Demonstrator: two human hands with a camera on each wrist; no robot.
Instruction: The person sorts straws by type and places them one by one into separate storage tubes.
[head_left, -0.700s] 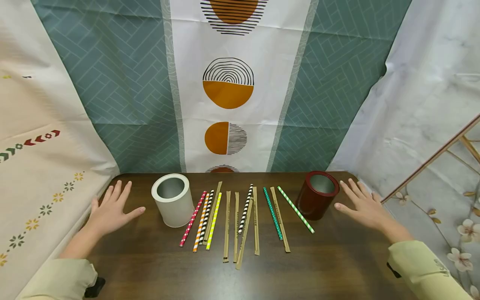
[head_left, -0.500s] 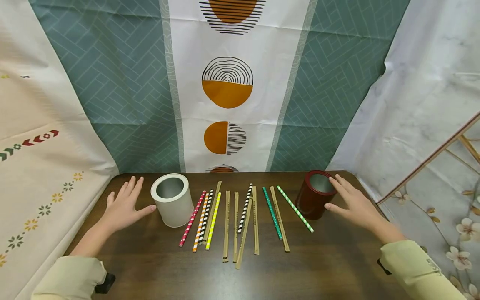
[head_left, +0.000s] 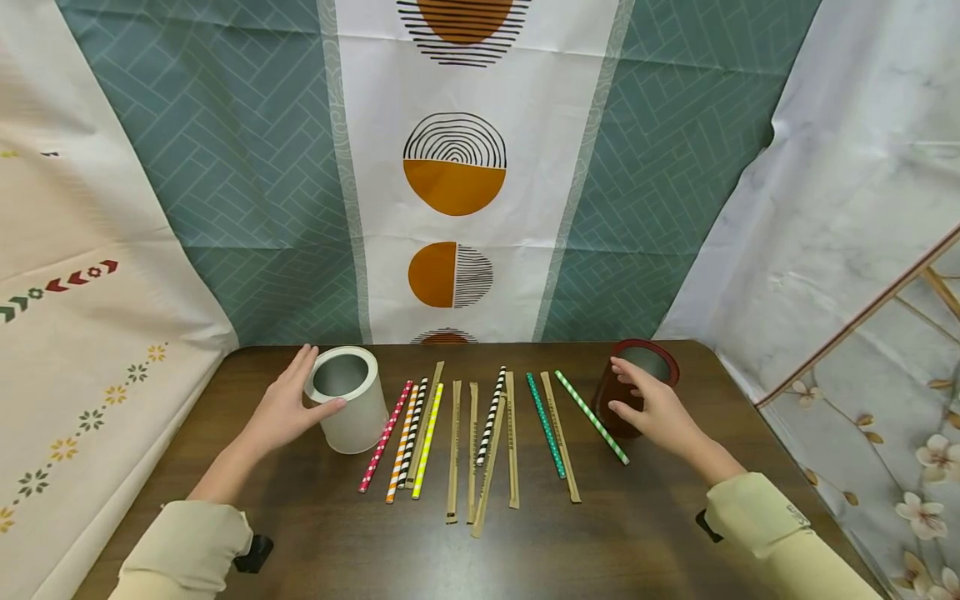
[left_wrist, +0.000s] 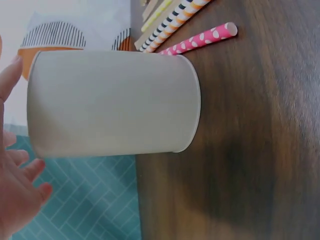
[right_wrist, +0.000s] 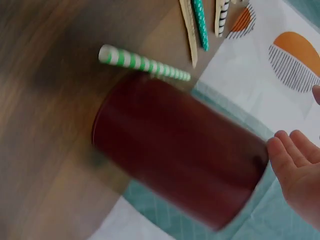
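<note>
A white cylindrical canister (head_left: 352, 425) stands upright and open-topped at the left. My left hand (head_left: 285, 410) is at its near left side, fingers extended past the rim and thumb across the front. In the left wrist view, the fingers (left_wrist: 31, 170) and thumb lie close to the rim end. At the right stands a dark red canister (right_wrist: 175, 150), also upright. My right hand (head_left: 654, 410) overlaps its front in the head view, fingers slightly bent. The fingertips (right_wrist: 280, 142) are right at its rim in the right wrist view.
Between the canisters lie several straws: pink dotted (head_left: 386, 437), yellow (head_left: 427, 442), teal (head_left: 546, 425) and green-striped (head_left: 592, 418) among them. Several brown paper-wrapped straws (head_left: 453, 454) lie in the middle. Patterned cloth (head_left: 277, 208) hangs behind the brown table (head_left: 390, 558).
Both hands have moved inward, the left one rightward to the white canister, the right one leftward across the red canister. Their spread fingers have drawn closer together. Canisters and straws have stayed put.
</note>
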